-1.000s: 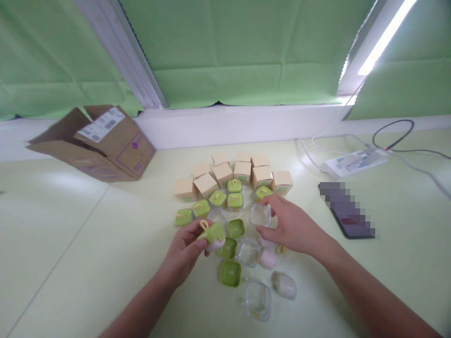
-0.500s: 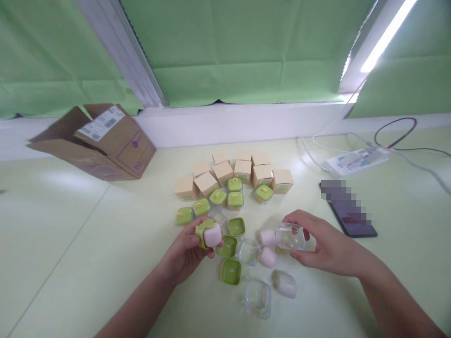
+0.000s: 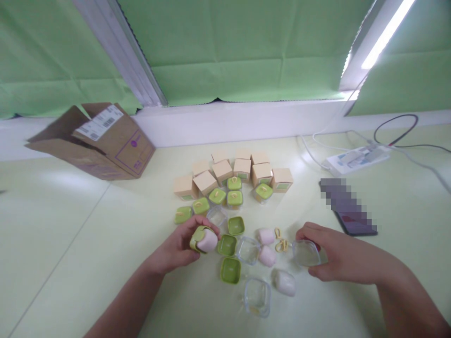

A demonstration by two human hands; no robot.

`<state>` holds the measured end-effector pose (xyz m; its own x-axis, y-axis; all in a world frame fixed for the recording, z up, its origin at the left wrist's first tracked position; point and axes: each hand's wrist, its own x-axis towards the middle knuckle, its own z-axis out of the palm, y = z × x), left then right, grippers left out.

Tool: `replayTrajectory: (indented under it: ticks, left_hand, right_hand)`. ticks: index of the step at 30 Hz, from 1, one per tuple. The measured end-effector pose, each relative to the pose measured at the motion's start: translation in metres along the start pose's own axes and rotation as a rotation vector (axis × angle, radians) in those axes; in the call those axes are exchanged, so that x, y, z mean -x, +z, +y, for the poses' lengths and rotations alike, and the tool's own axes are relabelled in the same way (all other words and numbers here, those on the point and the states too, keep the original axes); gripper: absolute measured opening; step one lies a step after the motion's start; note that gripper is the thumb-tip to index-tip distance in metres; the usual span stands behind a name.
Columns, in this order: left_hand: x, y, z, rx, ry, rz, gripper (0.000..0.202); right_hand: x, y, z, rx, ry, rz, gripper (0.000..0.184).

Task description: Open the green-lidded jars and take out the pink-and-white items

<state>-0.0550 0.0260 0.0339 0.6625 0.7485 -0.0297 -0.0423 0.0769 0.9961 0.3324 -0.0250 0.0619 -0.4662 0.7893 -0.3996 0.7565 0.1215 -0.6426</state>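
Observation:
My left hand (image 3: 176,246) grips a green lid (image 3: 196,237) with a pale pink rounded block (image 3: 207,241) against it. On the right, my right hand (image 3: 327,251) holds a clear square plastic container (image 3: 306,254) by its sides, close over the table. Between the hands lie green lids with their hollow side up (image 3: 231,271), clear containers (image 3: 258,296) and pale pink blocks (image 3: 267,256). Small yellow loops (image 3: 281,245) lie left of the container in my right hand. Behind these stand several clear containers with green lids on (image 3: 235,198).
Several small cardboard boxes (image 3: 205,182) are grouped at the back. An open carton (image 3: 102,145) stands at the back left. A phone (image 3: 352,211) lies on the right, with a white power strip (image 3: 357,159) and cables behind it.
My right hand has moved right and toward me with the clear container, uncovering the yellow loops. My left hand has shifted slightly left and turned the lid and pink block.

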Motion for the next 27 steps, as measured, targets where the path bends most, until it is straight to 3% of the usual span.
replayTrajectory:
  ticks: [6,15,19,27]
  left_hand:
    - [0.0,-0.003,0.001,-0.133,0.087,0.064,0.048]
    - [0.002,0.007,-0.005,-0.102,0.057,0.004,0.047]
    - [0.003,0.012,-0.006,-0.18,0.071,0.015,0.045]
    - [0.005,0.01,0.004,-0.485,0.078,0.024,0.051]
  right_hand:
    - [0.0,0.0,0.0,-0.028,0.059,-0.03,0.033]
    - [-0.001,-0.001,0.001,-0.063,0.092,-0.05,0.049]
    - [0.001,-0.002,0.004,-0.08,0.077,-0.012,0.059]
    - [0.003,0.002,0.007,-0.057,0.026,0.134,0.057]
